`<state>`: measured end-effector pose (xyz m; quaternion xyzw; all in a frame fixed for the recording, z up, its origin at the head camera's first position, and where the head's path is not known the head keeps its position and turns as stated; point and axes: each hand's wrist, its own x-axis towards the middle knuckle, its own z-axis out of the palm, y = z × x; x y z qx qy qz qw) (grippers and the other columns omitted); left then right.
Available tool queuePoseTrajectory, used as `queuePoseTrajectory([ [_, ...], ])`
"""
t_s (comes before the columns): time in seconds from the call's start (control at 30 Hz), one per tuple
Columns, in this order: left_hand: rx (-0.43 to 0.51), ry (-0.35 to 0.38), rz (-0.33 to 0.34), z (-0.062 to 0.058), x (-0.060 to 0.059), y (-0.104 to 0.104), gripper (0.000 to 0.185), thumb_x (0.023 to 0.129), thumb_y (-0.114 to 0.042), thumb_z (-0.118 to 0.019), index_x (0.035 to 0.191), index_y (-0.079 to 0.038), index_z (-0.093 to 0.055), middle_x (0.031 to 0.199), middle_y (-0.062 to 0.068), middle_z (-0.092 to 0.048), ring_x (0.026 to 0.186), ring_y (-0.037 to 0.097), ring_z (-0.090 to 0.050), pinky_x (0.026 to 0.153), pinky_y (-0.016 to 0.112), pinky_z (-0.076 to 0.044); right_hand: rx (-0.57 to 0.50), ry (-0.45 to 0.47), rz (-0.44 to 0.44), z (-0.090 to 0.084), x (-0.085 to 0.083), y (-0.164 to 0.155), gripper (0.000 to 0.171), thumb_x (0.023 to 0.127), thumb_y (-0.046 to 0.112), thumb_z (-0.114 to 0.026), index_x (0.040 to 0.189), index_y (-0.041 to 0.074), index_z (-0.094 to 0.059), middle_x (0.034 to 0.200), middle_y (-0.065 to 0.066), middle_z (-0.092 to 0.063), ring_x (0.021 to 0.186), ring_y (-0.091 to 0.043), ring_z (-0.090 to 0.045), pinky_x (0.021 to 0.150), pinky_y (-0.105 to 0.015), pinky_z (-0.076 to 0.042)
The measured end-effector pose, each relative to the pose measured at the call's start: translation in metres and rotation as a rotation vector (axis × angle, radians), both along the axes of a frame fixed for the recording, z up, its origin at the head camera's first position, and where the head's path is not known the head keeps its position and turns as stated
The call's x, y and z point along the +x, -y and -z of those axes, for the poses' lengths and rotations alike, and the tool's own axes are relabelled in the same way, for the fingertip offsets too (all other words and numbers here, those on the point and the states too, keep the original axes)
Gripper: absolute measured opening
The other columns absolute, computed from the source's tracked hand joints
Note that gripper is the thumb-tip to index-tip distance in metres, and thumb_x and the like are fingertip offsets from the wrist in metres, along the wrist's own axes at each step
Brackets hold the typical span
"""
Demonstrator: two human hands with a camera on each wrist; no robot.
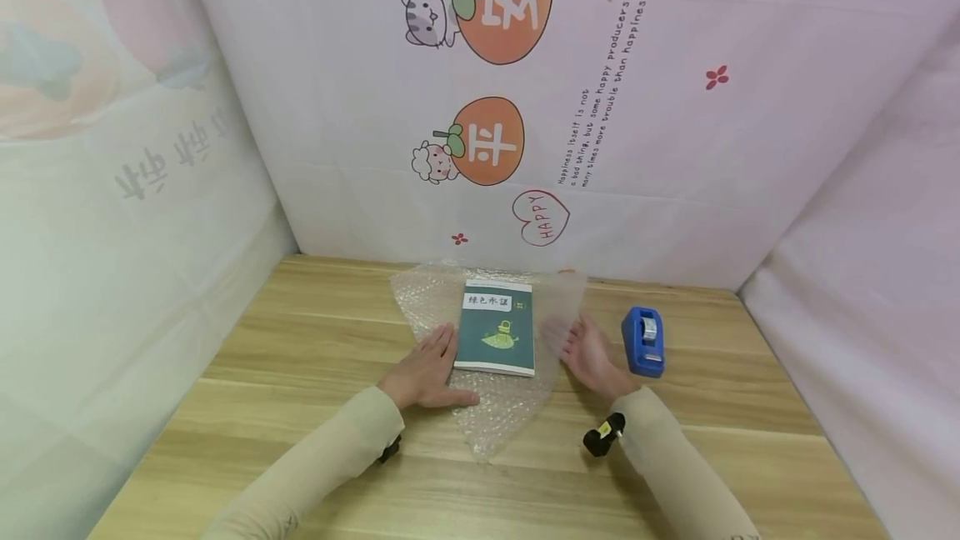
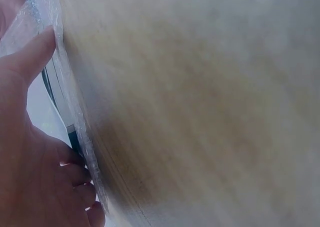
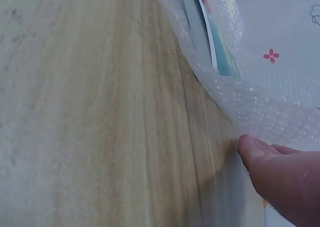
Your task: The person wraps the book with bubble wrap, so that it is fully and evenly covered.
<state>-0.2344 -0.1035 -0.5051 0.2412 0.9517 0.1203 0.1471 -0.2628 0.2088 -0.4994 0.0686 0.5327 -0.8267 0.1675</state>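
Observation:
A green book point(image 1: 496, 327) with a pale title label lies face up on a sheet of clear bubble wrap point(image 1: 495, 419), which is turned cornerwise on the table. My left hand point(image 1: 427, 369) rests palm down on the wrap along the book's left edge, fingers straight and thumb spread toward the near corner. At the right, my right hand point(image 1: 588, 352) holds the raised side of the wrap, and some of its fingers show hazily through the sheet. The right wrist view has the thumb point(image 3: 260, 157) at the wrap's edge, with the other fingers partly hidden.
A blue tape dispenser point(image 1: 643, 342) with a roll of clear tape stands right of the right hand. The wooden table point(image 1: 300, 373) is bounded by printed white cloth point(image 1: 660, 148) at the back and plain-looking cloth at the sides. Black wrist cameras point(image 1: 603, 434) sit at both cuffs.

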Motion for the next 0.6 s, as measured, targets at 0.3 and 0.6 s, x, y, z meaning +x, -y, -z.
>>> queuePoseTrajectory([
  [0.3, 0.032, 0.012, 0.0, 0.011, -0.005, 0.002, 0.127, 0.089, -0.08, -0.06, 0.168, 0.003, -0.008, 0.178, 0.02, 0.0, 0.167, 0.034, -0.003, 0.137, 0.049, -0.011, 0.22, -0.046, 0.024, -0.008, 0.001, 0.016, 0.067, 0.116, 0.035, -0.01, 0.164, -0.012, -0.013, 0.173, -0.032, -0.015, 0.163, -0.043, -0.018, 0.136, -0.051, -0.017],
  [0.6, 0.012, 0.028, 0.004, 0.001, -0.002, 0.001, 0.124, 0.091, -0.079, -0.059, 0.168, 0.003, -0.008, 0.178, 0.02, -0.001, 0.168, 0.033, -0.003, 0.137, 0.048, -0.011, 0.614, -0.292, -0.158, -0.013, 0.006, 0.032, 0.069, 0.117, 0.035, -0.008, 0.16, -0.016, -0.023, 0.169, -0.034, -0.024, 0.159, -0.048, -0.025, 0.133, -0.055, -0.023],
])
